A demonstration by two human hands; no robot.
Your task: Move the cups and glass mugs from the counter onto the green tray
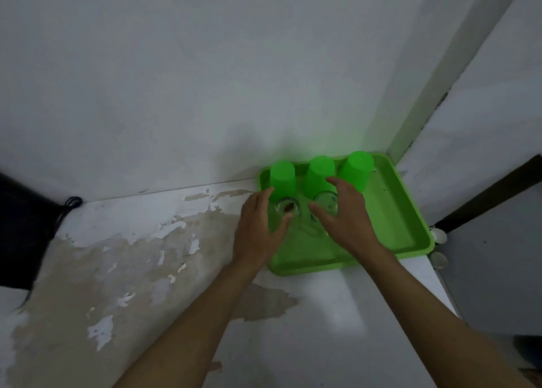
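The green tray [390,211] sits in the counter's back right corner. Three green cups stand upside down along its far side: the left cup [282,179], the middle cup [318,175] and the right cup [356,167]. In front of them stand two clear glass mugs. My left hand [258,229] holds the left glass mug [289,207], fingers along its left side and thumb at its near rim. My right hand [343,211] is spread around the right glass mug [326,201], with a gap showing between fingers and glass.
The white counter [146,255] has large worn, peeling patches on its left and middle. A wall runs behind the tray, and a corner post stands to its right. A dark object with a cable [72,202] lies at the far left. Two small round knobs [438,235] sit beyond the right edge.
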